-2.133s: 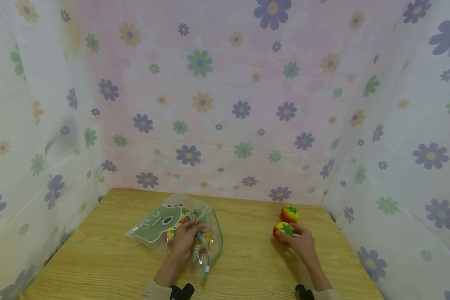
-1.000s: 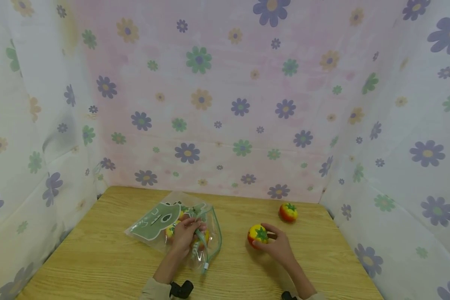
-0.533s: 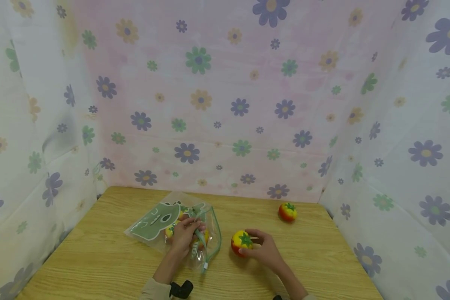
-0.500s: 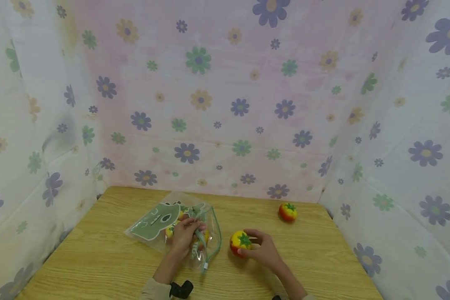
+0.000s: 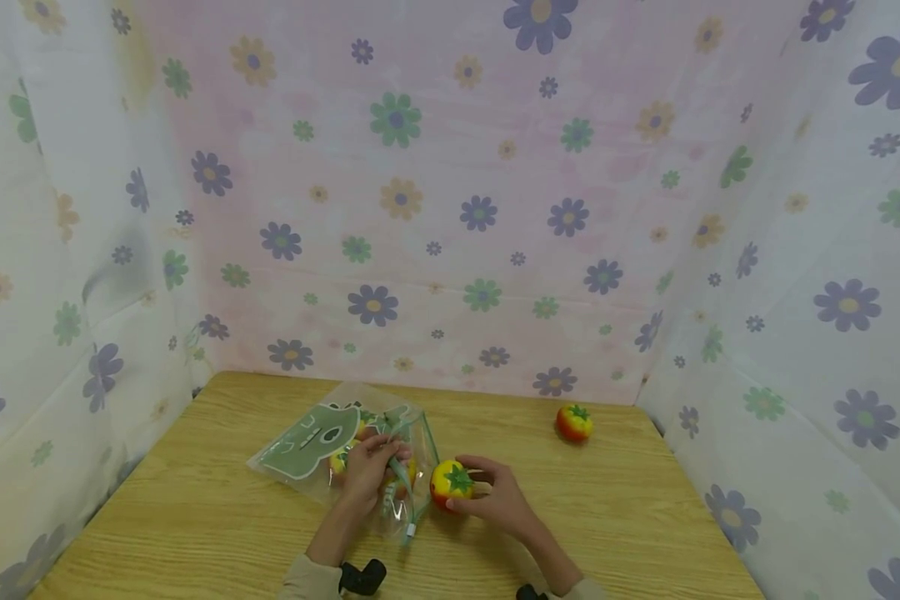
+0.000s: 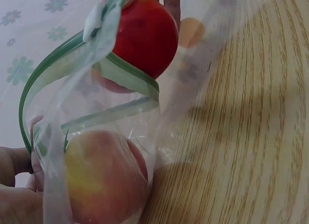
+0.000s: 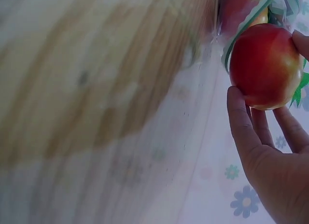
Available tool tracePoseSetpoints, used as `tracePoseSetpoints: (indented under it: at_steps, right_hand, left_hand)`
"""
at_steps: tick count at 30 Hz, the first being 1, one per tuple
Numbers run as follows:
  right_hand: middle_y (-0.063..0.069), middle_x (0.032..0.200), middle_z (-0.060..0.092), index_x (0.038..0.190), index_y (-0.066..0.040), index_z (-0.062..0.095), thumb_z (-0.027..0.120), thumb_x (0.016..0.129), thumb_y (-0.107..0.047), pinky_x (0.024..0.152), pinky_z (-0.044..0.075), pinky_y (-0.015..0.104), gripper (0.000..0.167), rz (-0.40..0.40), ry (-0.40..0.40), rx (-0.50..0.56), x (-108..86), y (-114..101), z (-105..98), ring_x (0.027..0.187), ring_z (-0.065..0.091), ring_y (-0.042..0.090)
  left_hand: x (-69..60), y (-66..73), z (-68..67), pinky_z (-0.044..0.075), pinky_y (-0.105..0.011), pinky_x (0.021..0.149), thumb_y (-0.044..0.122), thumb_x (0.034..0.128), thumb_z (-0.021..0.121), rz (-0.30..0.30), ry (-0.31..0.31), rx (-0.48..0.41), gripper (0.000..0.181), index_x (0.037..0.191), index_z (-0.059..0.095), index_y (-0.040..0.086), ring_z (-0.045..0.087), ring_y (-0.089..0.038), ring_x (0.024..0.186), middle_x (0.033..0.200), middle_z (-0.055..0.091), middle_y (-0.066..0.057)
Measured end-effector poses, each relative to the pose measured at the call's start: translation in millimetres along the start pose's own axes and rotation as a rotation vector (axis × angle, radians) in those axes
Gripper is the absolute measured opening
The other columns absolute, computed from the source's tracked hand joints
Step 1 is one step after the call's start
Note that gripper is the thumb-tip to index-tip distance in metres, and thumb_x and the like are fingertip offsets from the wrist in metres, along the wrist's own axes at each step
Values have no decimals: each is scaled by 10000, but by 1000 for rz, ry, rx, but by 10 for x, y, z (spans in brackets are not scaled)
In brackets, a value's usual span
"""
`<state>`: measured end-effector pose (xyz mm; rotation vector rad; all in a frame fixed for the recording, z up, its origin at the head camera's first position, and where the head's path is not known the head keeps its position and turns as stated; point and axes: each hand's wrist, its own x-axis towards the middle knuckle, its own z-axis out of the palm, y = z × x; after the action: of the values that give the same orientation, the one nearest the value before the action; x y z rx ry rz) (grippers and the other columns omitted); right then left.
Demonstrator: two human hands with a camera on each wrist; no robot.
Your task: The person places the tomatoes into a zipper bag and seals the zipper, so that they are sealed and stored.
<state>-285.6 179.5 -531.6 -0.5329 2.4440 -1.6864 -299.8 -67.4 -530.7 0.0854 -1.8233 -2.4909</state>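
The right hand (image 5: 498, 498) grasps in its fingers (image 7: 239, 113) a toy tomato (image 5: 450, 486); at nine o'clock, just beside, lies the transparent slider bag (image 5: 318, 446), pinched by the left hand (image 5: 367, 475)

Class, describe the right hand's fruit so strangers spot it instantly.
On the table, find the clear bag in the left hand. Beside its green edge is the fruit, red-yellow with a green top. Only this one is in the right hand; one other lies farther back, others are bagged.
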Motion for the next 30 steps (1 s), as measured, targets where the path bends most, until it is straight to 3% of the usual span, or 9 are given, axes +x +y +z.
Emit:
tracePoseSetpoints:
  at_steps: [17, 26, 30]
  right_hand:
    - [171, 1333, 627, 1379, -38, 611, 848, 849, -246, 899, 596, 420, 616, -71, -29, -55, 116, -93, 206, 1159, 636, 363]
    - [193, 1395, 591, 1392, -10, 593, 839, 856, -193, 887, 602, 414, 617, -77, -50, -22, 150, -125, 270, 1170, 632, 364]
    - [191, 1392, 586, 1390, -11, 595, 849, 845, -171, 848, 608, 350, 622, -62, -33, -7, 168, -144, 315, 1138, 627, 330]
  left_hand:
    - [13, 0, -3, 602, -205, 660, 77, 1034, 588, -28, -28, -39, 260, 1213, 587, -112, 733, -92, 774, 926, 772, -43]
    - [17, 52, 20, 599, -210, 681, 108, 1043, 581, -7, -53, 1, 292, 1254, 590, -94, 719, -112, 816, 1015, 768, -103]
    - [14, 53, 17, 595, -211, 679, 132, 1045, 584, 0, -57, 30, 314, 1264, 593, -94, 715, -115, 827, 1024, 770, -100]
